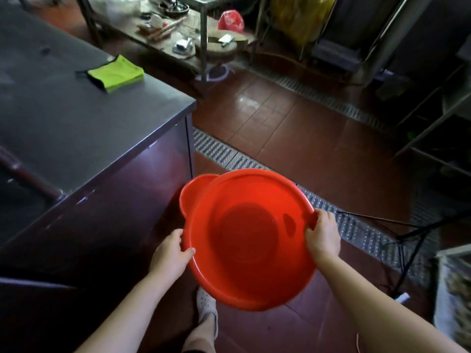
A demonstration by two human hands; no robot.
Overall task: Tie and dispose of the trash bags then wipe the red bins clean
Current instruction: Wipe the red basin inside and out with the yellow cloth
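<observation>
Beside the counter (pixel 76 118), both hands, left hand (pixel 170 256) and right hand (pixel 323 238), have fingers curled on the red bin's (pixel 249 240) rim; tilted over hard floor tiles (pixel 293 133), it could slip and drop.

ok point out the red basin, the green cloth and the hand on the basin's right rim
red basin (pixel 244 233): head view, on its inner bottom
green cloth (pixel 116 72): head view, on the middle of its folded top
right hand (pixel 322 238): head view, on the back of the hand

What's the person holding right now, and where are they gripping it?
A red basin, held by its rim on opposite sides: the left hand grips the left edge, the right hand the right edge near a handle cutout.
</observation>
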